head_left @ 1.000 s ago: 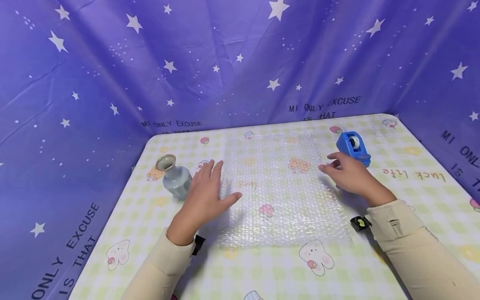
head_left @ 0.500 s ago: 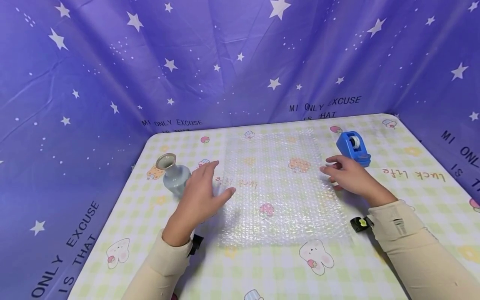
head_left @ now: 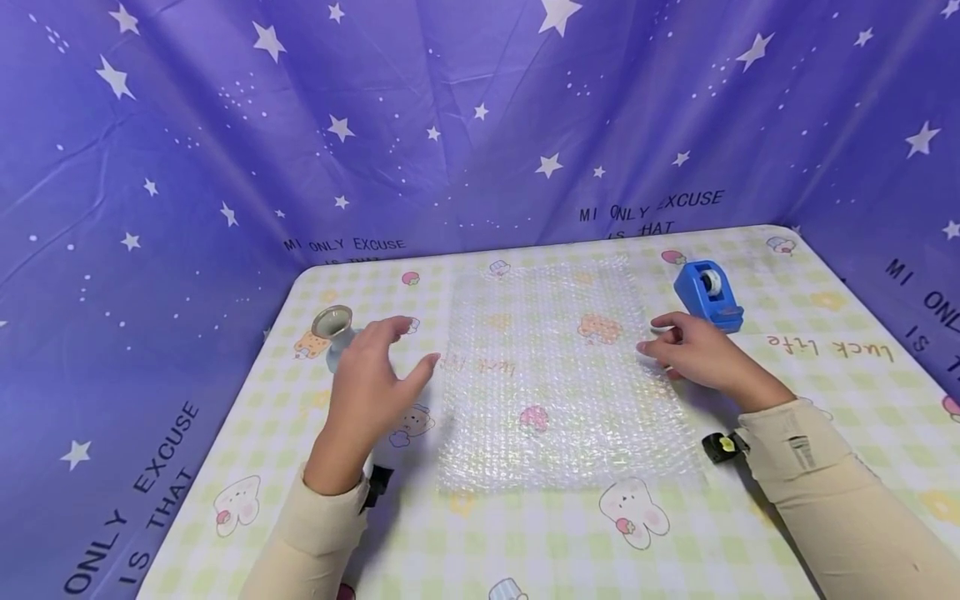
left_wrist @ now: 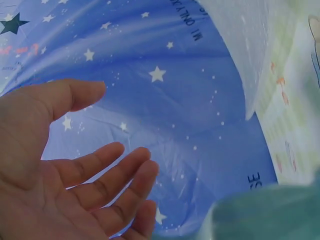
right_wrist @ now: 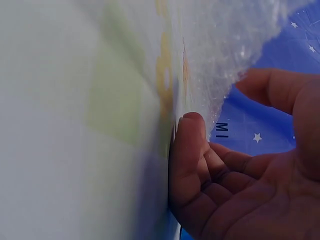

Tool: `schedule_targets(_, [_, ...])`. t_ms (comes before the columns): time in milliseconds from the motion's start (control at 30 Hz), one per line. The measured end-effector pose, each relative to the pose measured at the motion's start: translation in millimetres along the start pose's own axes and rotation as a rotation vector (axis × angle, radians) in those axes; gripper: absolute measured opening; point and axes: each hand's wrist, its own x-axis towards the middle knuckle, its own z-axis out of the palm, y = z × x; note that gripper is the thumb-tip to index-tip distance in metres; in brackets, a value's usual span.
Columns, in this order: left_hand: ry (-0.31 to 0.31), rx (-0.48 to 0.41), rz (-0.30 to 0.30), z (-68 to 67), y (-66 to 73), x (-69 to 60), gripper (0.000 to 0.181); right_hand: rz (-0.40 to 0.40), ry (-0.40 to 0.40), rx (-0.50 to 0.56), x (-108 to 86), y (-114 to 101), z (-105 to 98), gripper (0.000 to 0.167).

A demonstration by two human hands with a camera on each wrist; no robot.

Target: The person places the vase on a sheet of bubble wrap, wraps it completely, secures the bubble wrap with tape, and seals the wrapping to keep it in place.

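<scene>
Here, we look down on a table [head_left: 540, 542] with a white-and-green checked top and small cartoon prints [head_left: 633, 515]. The person's left hand [head_left: 367, 387] is beside a glossy pale blue-green vase [head_left: 337, 343] with a narrow neck and a flared, brown-edged rim, which stands upright on the left part of the table; the hand hides much of its body, and we cannot tell whether the 2 touch. This grip is wide, the thumb well apart from the fingers, and in the left wrist view the vase is a blur at the lower right. To the right of it we find a rectangular sheet of clear bubble wrap [head_left: 555, 375] lying on the table, the prints showing through it. The right hand [head_left: 693, 354] is at the right edge of the sheet; its fingers bend loosely and its grip is fairly wide, with a gap between thumb and fingers. Its thumb tip looks close to the edge in the right wrist view, but we cannot tell if it touches. Just beyond this hand sits a blue plastic tape dispenser [head_left: 723, 315] with a white roll [head_left: 712, 284] inside. Behind the table hangs a violet-blue curtain [head_left: 480, 75] with white stars and dark lettering, and we see cream sleeves [head_left: 810, 475] on both arms.
</scene>
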Motion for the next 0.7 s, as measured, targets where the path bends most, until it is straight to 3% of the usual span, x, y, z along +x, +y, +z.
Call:
schedule_targets(133, [0.116,0.003,0.011,-6.9,-8.7,-1.9,0.05,0.003,-0.011,-0.03,0.9,-1.0,-0.3,0.076])
schedule_targets(367, [0.337,0.017,0.101,-13.9,-30.0,-3.8,0.06,0.005,-0.022,-0.04,0.1,-3.8,-1.1,0.077])
schedule_targets(533, [0.392,0.054,0.099,-19.9,-38.9,-2.7,0.063,0.008,-0.021,-0.048,-0.4,-4.8,-1.4,0.077])
schedule_targets(700, [0.366,0.067,-0.001,-23.0,-44.4,-1.1,0.086,0.006,-0.022,-0.055,-0.8,-4.2,-1.4,0.078])
